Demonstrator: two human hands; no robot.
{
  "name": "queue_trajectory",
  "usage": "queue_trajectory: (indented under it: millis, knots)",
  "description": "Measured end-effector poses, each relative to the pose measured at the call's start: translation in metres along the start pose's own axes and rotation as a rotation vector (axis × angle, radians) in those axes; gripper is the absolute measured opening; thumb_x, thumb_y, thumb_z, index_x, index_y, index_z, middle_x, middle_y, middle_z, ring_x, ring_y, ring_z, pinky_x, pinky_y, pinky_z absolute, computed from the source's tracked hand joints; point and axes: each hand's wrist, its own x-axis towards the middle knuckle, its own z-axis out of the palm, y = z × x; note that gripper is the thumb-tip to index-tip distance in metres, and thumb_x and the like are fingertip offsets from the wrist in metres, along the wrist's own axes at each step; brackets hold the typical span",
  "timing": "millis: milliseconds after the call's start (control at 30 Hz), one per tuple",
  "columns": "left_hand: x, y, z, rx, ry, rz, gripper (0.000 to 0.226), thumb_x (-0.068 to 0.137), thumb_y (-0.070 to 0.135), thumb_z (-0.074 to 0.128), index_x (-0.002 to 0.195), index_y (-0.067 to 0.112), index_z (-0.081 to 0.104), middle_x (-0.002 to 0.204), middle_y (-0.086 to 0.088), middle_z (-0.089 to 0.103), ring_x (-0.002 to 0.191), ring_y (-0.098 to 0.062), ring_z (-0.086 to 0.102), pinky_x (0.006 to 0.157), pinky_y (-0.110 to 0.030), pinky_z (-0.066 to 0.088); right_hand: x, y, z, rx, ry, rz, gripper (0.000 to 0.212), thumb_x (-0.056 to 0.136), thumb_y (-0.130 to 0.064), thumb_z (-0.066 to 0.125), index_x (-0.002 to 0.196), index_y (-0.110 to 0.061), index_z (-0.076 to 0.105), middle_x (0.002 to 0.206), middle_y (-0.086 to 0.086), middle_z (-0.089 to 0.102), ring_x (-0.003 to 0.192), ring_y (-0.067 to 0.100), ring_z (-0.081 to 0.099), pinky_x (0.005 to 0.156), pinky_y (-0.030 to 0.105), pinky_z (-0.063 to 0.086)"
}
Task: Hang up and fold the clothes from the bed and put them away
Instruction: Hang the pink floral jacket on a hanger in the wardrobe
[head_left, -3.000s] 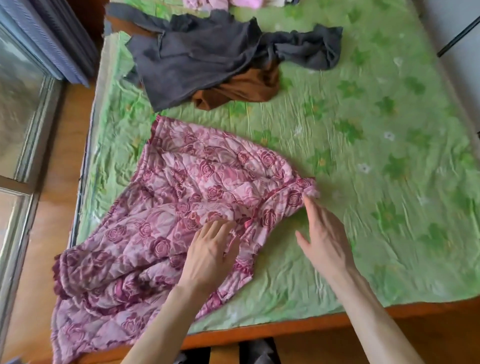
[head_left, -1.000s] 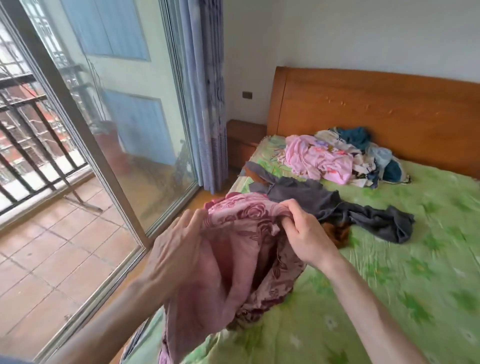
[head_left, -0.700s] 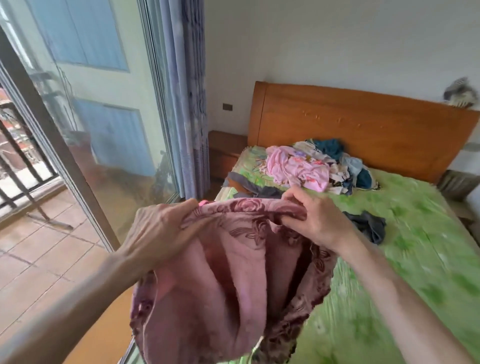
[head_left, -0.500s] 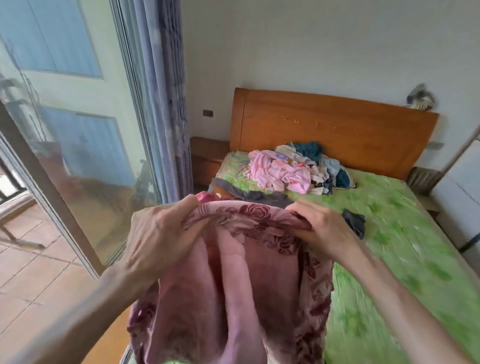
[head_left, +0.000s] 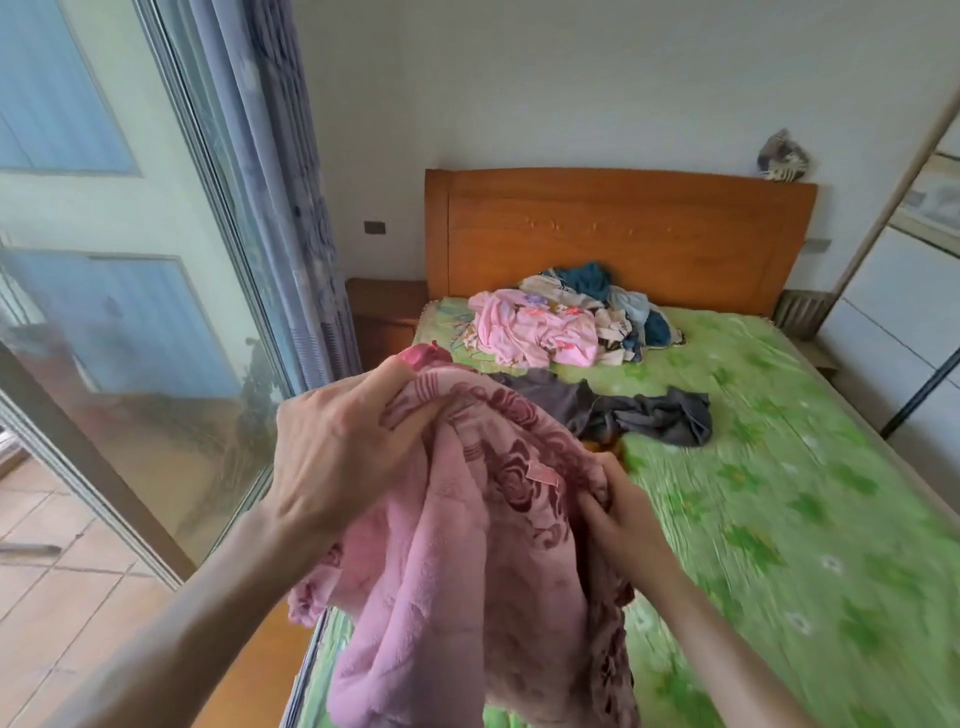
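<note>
Bedroom with a green bed (head_left: 779, 519) filling the right of frame; nearest me, low centre, the pink garment (head_left: 467, 571) hangs lifted off it; my left hand (head_left: 332, 441) grips its top edge with curled fingers, my right hand (head_left: 618, 514) pinches the edge lower right; I judge it soft, plush and fairly bulky, limp rather than slippery, best held at the edge with hands spread apart; beyond, mid-frame, a dark garment (head_left: 649, 415) lies crumpled; farther, by the headboard (head_left: 623, 228), a clothes pile (head_left: 561, 322) waits.
</note>
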Motion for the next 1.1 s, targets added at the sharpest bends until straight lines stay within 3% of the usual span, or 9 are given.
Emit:
queue_trajectory:
  millis: [133,267,467,600,767,833,933,1033,1100]
  knots:
    - [-0.003,-0.032,-0.012,0.055,-0.087,0.025,0.047,0.098,0.07,0.051,0.083,0.026,0.058,0.058,0.016,0.048,0.048,-0.011,0.053,0.042,-0.034,0.049,0.018,-0.024,-0.054,-0.185,0.043,-0.035,0.025,0.085,-0.005,0.079,0.097,-0.023,0.067,0.09,-0.01,0.07,0.084,0.004,0.066,0.073,0.026,0.049]
    - [-0.006,-0.05,-0.011,0.098,-0.15,0.068,0.055,0.096,0.076,0.045,0.086,0.026,0.065,0.069,0.012,0.061,0.054,-0.013,0.058,0.043,-0.033,0.049,0.027,-0.056,-0.095,-0.547,0.024,-0.224,0.024,0.08,-0.025,0.083,0.097,-0.022,0.066,0.087,-0.025,0.061,0.08,-0.016,0.058,0.055,0.008,0.04]
    - [-0.005,-0.062,0.007,0.115,-0.237,0.17,0.059,0.091,0.084,0.044,0.086,0.029,0.067,0.069,0.013,0.061,0.054,-0.014,0.061,0.044,-0.028,0.044,0.015,-0.088,-0.134,-0.737,-0.169,-0.458,0.039,0.083,-0.058,0.079,0.088,-0.02,0.071,0.074,-0.018,0.063,0.06,-0.002,0.058,0.048,0.01,0.046]
    - [-0.009,-0.051,0.027,0.072,-0.302,0.263,0.062,0.088,0.084,0.047,0.075,0.026,0.061,0.063,0.011,0.058,0.051,-0.02,0.062,0.044,-0.025,0.034,-0.005,-0.1,-0.163,-0.766,-0.157,-0.419,0.031,0.092,-0.044,0.073,0.09,-0.014,0.077,0.073,-0.011,0.06,0.059,0.007,0.058,0.048,0.027,0.054]
    - [-0.001,-0.002,0.048,-0.04,-0.344,0.291,0.071,0.088,0.092,0.031,0.095,0.027,0.057,0.06,0.013,0.049,0.048,-0.02,0.057,0.046,-0.026,0.034,-0.042,-0.117,-0.199,-0.87,0.002,-0.253,0.014,0.082,-0.009,0.084,0.095,-0.006,0.079,0.078,-0.001,0.063,0.067,0.002,0.05,0.065,-0.005,0.036]
    - [0.005,0.023,0.059,-0.051,-0.335,0.32,0.071,0.091,0.091,0.026,0.094,0.026,0.055,0.06,0.011,0.053,0.049,-0.021,0.058,0.043,-0.025,0.026,-0.061,-0.122,-0.22,-0.964,0.075,-0.203,0.009,0.088,-0.017,0.081,0.09,-0.009,0.079,0.074,0.001,0.066,0.063,0.017,0.06,0.055,0.005,0.037]
    - [0.013,0.064,0.074,-0.112,-0.339,0.38,0.071,0.094,0.087,0.026,0.08,0.024,0.055,0.058,0.009,0.052,0.049,-0.02,0.057,0.043,-0.024,0.019,-0.093,-0.119,-0.257,-1.087,0.203,-0.08,0.032,0.096,-0.042,0.067,0.079,-0.015,0.074,0.07,-0.003,0.069,0.066,0.03,0.066,0.052,0.03,0.04]
    - [0.02,0.114,0.091,-0.204,-0.386,0.447,0.075,0.094,0.086,0.029,0.076,0.02,0.06,0.052,0.008,0.049,0.043,-0.018,0.05,0.042,-0.023,0.018,-0.129,-0.117,-0.295,-1.134,0.247,-0.031,0.046,0.095,-0.054,0.054,0.075,-0.015,0.067,0.062,0.003,0.065,0.062,0.035,0.065,0.052,0.033,0.037]
    - [0.022,0.152,0.105,-0.258,-0.403,0.479,0.079,0.093,0.088,0.025,0.075,0.021,0.063,0.052,0.009,0.05,0.042,-0.016,0.047,0.043,-0.02,0.018,-0.156,-0.119,-0.324,-1.125,0.257,0.001,0.047,0.095,-0.058,0.05,0.067,-0.02,0.051,0.056,0.005,0.06,0.058,0.038,0.064,0.053,0.032,0.032]
